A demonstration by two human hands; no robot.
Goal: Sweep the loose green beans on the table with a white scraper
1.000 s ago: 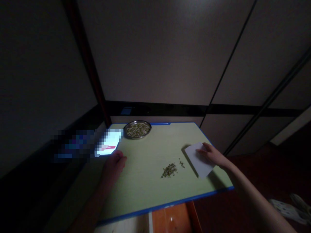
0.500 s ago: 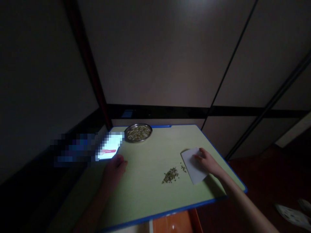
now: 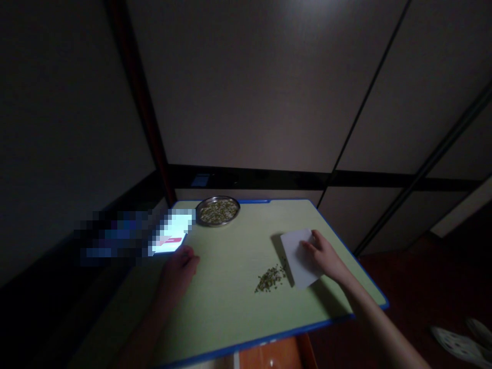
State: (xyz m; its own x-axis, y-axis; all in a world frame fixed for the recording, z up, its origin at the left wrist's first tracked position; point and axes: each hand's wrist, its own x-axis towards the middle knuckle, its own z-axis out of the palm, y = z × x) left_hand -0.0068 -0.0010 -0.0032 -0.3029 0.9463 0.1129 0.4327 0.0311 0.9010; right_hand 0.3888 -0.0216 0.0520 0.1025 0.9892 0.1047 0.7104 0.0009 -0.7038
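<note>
A white sheet of card or stiff paper (image 3: pixel 298 259) is gripped by my right hand (image 3: pixel 325 256), fingers on its upper face and right edge. It casts a shadow on the table, so it appears slightly lifted. Just left of the sheet lies a small pile of greenish-brown seeds or dried bits (image 3: pixel 270 278), with a few strays near the sheet's edge. My left hand (image 3: pixel 182 264) rests on the table's left side with its fingers curled, beside a lit screen (image 3: pixel 175 233); what it holds, if anything, is hidden.
A round metal plate (image 3: pixel 218 224) with similar bits spread over it stands at the back left. The pale green table (image 3: pixel 230 307) has a blue rim. Dark cabinet panels (image 3: pixel 246 102) rise behind. An orange drawer or box (image 3: pixel 272 353) shows below the front edge; shoes (image 3: pixel 459 343) lie on the floor, right.
My right hand has moved the white sheet slightly left and up, closer to the pile; its shadow now shows on the left. The left hand stays nearly still.
</note>
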